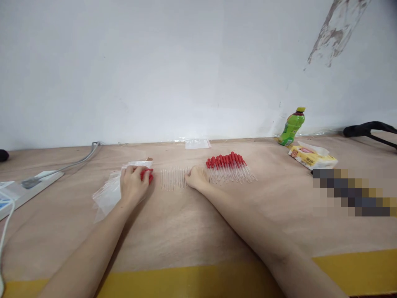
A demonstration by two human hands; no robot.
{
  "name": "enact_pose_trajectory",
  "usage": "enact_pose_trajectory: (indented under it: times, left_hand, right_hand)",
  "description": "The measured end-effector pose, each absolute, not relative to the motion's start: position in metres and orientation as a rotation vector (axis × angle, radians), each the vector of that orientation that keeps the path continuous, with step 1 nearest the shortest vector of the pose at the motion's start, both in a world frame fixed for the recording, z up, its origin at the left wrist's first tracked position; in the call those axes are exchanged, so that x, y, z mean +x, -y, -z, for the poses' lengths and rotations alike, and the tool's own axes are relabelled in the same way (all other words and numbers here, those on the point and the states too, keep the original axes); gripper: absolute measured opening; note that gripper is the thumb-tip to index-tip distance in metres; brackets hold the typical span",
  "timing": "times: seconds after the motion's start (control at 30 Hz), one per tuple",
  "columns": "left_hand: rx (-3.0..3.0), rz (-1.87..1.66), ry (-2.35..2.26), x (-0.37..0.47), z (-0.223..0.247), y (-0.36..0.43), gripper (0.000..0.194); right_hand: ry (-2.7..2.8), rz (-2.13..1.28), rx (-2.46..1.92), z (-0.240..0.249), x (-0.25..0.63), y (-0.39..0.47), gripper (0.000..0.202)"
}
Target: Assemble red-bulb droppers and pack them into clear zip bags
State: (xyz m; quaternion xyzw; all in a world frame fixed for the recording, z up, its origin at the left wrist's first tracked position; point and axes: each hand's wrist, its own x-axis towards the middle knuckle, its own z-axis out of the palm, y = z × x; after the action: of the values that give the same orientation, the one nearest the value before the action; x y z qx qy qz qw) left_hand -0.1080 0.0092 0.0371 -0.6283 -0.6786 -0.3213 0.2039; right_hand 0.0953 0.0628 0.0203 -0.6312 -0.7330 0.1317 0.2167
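Observation:
My left hand (134, 183) is curled over a few red rubber dropper bulbs (150, 178), beside a fan of clear plastic zip bags (109, 193). A row of thin clear tubes (172, 179) lies on the table between my hands. At the right end of that row, my right hand (197, 178) is closed with its fingertips down among the tubes; whatever it pinches is hidden. Right of it rests a group of assembled droppers (229, 163), their red bulbs pointing away from me and their clear tubes towards me.
A green bottle with a yellow cap (292, 126) leans near the wall, behind a yellow tissue pack (312, 157). On the left lies a white power strip (34, 186) with cables. A white paper (197, 144) lies by the wall; a black object (369, 128) sits far right.

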Motion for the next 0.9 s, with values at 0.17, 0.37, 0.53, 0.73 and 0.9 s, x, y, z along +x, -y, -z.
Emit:
enact_pose_trajectory:
  times: [0.17, 0.37, 0.53, 0.73, 0.9]
  left_hand:
    - [-1.643, 0.827, 2.037, -0.129, -0.037, -0.025, 0.026]
    - [-1.633, 0.779, 2.2, -0.126, -0.031, -0.04, 0.024]
    - [-1.579, 0.874, 2.165, -0.12, -0.034, -0.038, 0.021]
    - [-1.888, 1.161, 1.859, -0.09, -0.045, -0.009, 0.02]
    - [-2.721, 1.105, 1.727, -0.049, -0.046, 0.026, 0.02]
  right_hand:
    - [2.07, -0.399, -1.804, -0.026, 0.093, -0.066, 0.03]
    - [2.098, -0.415, -1.797, -0.026, 0.103, -0.065, 0.03]
    - [2.132, -0.382, -1.742, -0.022, 0.119, -0.061, 0.035]
    - [2.087, -0.333, -1.797, -0.024, 0.114, -0.06, 0.042]
    - [2.112, -0.321, -1.799, -0.028, 0.114, -0.053, 0.032]
